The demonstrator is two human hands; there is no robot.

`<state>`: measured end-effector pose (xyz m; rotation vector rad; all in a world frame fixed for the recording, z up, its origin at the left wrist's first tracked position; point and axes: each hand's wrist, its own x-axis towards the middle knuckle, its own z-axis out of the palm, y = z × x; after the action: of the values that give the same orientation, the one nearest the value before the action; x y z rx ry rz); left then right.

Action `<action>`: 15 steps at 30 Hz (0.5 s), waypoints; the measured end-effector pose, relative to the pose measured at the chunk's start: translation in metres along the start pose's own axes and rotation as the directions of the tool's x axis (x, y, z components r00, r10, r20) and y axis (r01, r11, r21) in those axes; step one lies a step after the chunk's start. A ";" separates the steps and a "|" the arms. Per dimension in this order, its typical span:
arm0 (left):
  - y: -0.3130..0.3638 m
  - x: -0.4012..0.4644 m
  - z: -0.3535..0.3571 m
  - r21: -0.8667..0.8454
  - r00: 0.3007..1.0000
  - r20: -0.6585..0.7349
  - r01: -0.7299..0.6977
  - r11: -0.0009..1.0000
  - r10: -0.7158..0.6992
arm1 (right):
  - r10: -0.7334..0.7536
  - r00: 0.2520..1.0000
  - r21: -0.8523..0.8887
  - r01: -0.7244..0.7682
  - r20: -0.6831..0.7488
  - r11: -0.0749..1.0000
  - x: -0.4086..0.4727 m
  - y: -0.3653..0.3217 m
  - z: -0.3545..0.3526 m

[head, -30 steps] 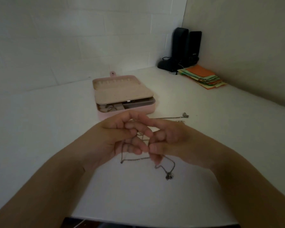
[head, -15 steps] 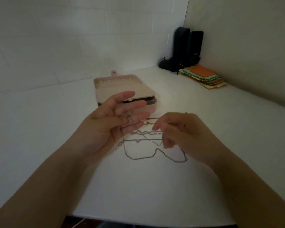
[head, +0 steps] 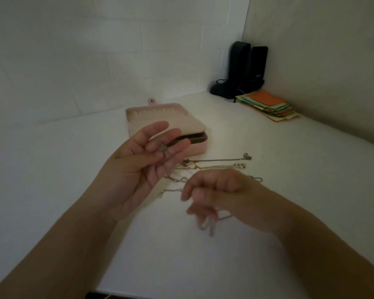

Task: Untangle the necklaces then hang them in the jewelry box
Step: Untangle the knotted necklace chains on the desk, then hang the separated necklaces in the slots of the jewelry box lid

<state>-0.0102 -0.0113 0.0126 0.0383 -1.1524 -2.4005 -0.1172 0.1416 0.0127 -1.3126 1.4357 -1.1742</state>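
Several thin necklaces lie tangled on the white table in front of the pink jewelry box. The box's lid is swung open, with a row of hooks along its far edge. My left hand is raised in front of the box, palm towards me, fingers spread, with a small pendant and chain pinched at its fingertips. My right hand hovers lower and to the right, fingers curled on a silver chain whose blurred loop dangles below it.
Two black speakers stand in the far corner, with a stack of coloured papers beside them. White walls close the table at the back and right. The table's front edge runs just under my forearms.
My hands have moved apart. The left hand rose towards the box with the pendant end; the right hand dropped and pulled the chain down and towards me.
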 end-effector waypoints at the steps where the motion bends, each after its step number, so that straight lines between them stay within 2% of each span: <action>1: 0.001 0.002 -0.002 0.007 0.997 -0.071 -0.018 1.000 0.019 | -0.033 0.996 0.042 0.037 -0.088 0.998 -0.001 0.000 -0.004; 3: 0.000 0.004 -0.006 0.109 0.987 -0.154 -0.024 0.994 0.041 | -0.072 0.968 0.154 0.111 -0.238 0.982 -0.003 0.000 -0.013; 6: -0.007 0.004 -0.011 0.404 0.983 -0.175 0.027 0.914 0.049 | -0.055 0.929 0.242 0.152 -0.367 0.958 -0.005 0.000 -0.021; 9: -0.016 -0.002 -0.014 0.748 0.989 -0.096 -0.005 0.663 0.116 | -0.050 0.891 0.263 0.187 -0.451 0.946 -0.003 0.001 -0.022; 11: -0.019 -0.005 -0.013 0.827 0.995 -0.042 -0.017 0.562 0.092 | -0.062 0.857 0.288 0.239 -0.511 0.927 -0.002 0.000 -0.022; 13: -0.019 -0.007 -0.008 0.827 1.000 0.004 -0.015 0.562 0.021 | -0.063 0.853 0.296 0.248 -0.518 0.922 0.000 -0.005 -0.023; 15: -0.016 -0.007 -0.001 0.765 0.998 0.011 0.034 0.643 -0.067 | -0.077 0.873 0.256 0.225 -0.482 0.940 0.004 -0.019 -0.026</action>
<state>-0.0104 -0.0009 -0.0015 0.3046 -2.1358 -1.7641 -0.1388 0.1394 0.0362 -0.9746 1.4141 -1.8364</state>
